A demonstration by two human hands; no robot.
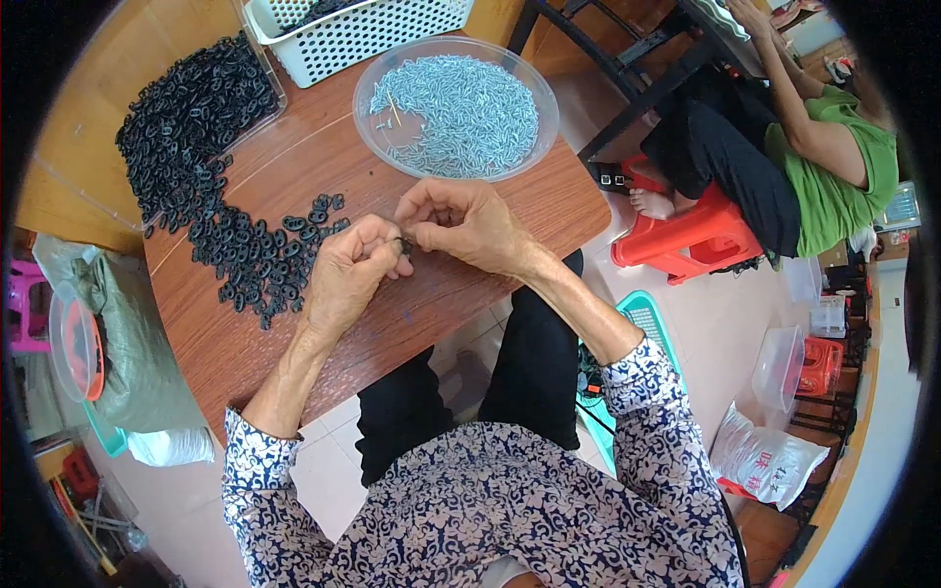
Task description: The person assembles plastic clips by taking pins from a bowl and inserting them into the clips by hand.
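My left hand and my right hand meet above the wooden table, fingertips close together. Pinched in the left fingers is a small black plastic piece, mostly covered by the fingers. The right thumb and fingers are closed right beside it; what they hold, if anything, is too small to make out. Loose black plastic pieces with rounded outlines lie left of my left hand. Beyond my right hand stands a clear round tub of small silvery-blue spring-like pieces, with thin yellowish sticks among them.
A large heap of black pieces spills from a clear tray at the far left. At the back stands a white perforated basket. On the right, a person in a green top sits on a red stool. A teal basket is below the table.
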